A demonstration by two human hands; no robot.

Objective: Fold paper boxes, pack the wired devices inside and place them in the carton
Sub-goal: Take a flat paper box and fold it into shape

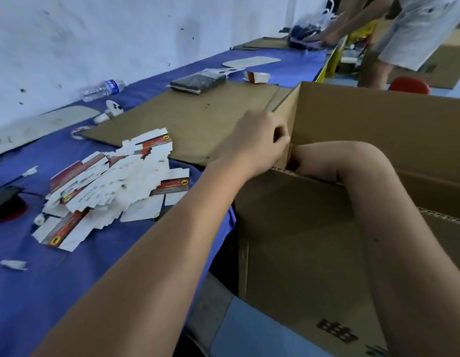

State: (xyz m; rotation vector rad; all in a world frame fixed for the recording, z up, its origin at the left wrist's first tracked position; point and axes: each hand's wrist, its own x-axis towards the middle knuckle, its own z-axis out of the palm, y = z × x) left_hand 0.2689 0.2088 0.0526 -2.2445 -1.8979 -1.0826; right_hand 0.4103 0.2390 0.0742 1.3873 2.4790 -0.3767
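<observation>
1. From the head camera, the big brown corrugated carton (378, 130) stands open at the table's right end, close against the person, presumably so finished packs can be dropped in without a reach.
2. The left hand (252, 143) sits at the carton's near-left corner, fingers curled over the top edge and pinching the cardboard wall; I judge it is steadying or squaring that corner.
3. The right forearm goes over the near wall and down inside the same corner. The right hand itself is hidden behind the cardboard, so I cannot tell whether it is open or holding anything.
4. The heap of flat, unfolded white-and-red paper boxes (113, 186) lies on the blue tablecloth (69, 292) just left of the left arm, within easy reach for folding. None looks folded yet.
5. A white plug-like device (109, 113) rests farther back near the wall, beside a clear plastic water bottle (102, 89). A flat brown cardboard sheet (187, 122) lies against the carton's far-left side, perhaps as a work surface.
6. A dark bagged bundle (198, 82) sits at that sheet's far edge.
7. A second person (414, 34) bends over the table's far end.
</observation>
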